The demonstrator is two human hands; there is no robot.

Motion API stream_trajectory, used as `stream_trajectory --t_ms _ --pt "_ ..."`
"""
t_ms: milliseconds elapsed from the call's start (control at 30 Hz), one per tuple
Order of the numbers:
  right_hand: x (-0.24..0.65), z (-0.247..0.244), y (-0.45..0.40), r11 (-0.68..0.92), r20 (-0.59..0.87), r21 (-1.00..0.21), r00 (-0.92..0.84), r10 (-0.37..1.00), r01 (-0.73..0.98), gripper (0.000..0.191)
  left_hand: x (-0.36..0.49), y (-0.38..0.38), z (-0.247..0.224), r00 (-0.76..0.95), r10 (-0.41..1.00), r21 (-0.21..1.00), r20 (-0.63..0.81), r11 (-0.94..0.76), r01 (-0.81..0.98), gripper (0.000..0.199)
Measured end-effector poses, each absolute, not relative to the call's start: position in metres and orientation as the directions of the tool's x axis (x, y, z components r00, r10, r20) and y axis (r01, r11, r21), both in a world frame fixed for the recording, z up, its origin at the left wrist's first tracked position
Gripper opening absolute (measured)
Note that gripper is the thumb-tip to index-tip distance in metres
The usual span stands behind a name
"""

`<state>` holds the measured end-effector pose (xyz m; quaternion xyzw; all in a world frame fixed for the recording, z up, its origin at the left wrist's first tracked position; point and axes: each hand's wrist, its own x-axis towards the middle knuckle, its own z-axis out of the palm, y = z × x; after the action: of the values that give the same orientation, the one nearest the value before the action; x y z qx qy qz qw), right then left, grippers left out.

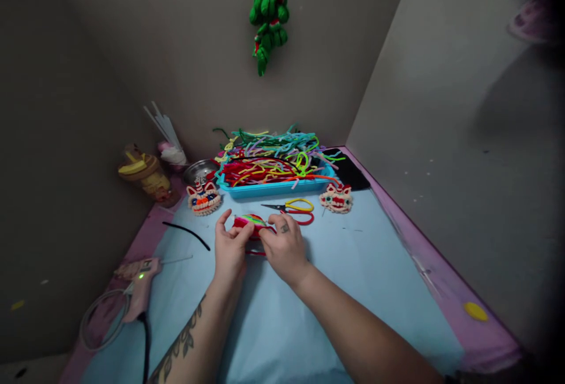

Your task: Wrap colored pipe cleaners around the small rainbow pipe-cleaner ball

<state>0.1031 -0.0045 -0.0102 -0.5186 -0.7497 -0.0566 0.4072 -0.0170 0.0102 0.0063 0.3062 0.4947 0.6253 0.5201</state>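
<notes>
Blue cover (375, 290) nearest camera, under both hands. Blue tray (273, 189) of fuzzy stems beyond them. Pink glue gun (140, 293) left of left hand (230, 251). Left hand, right hand (286, 248) narrowed, pinching. Scissors (283, 209) just beyond right hand. Red, rainbow-striped piece (241, 223) between hands, held.

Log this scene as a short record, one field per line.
Left hand: the left hand pinches a striped red piece
Right hand: the right hand is on the same piece, at its other end
Ahead of hands: scissors with one yellow and one red handle
Tray: blue tray, heaped with multicoloured fuzzy strips
Face-shaped pieces: two, the left one and the right one
Left side: black strip; pink glue gun, green light on
Wall: green hanging ornament with red bits
</notes>
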Motion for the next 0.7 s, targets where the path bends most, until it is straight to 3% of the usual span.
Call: stream_trajectory --t_ms 133,300,533,700 --pt "0.105 -0.01 -0.005 0.501 0.662 -0.472 -0.084 0.745 0.725 0.011 -0.017 0.012 0.008 -0.256 0.96 0.919 -0.112 0.003 -0.394 0.079" --pt "0.108 -0.012 -0.005 0.489 0.6 -0.693 0.047 0.799 0.529 0.024 -0.019 0.016 0.009 -0.283 0.944 0.868 -0.171 0.009 -0.496 0.077" --pt "0.108 -0.012 -0.005 0.507 0.564 -0.718 -0.028 0.825 0.476 0.024 -0.019 0.016 0.009 -0.258 0.939 0.849 -0.227 0.061 -0.525 0.068" --pt "0.115 -0.011 -0.002 0.384 0.461 -0.786 0.046 0.886 0.485 0.017 -0.026 0.019 0.008 -0.285 0.942 0.845 -0.177 -0.003 -0.535 0.073"
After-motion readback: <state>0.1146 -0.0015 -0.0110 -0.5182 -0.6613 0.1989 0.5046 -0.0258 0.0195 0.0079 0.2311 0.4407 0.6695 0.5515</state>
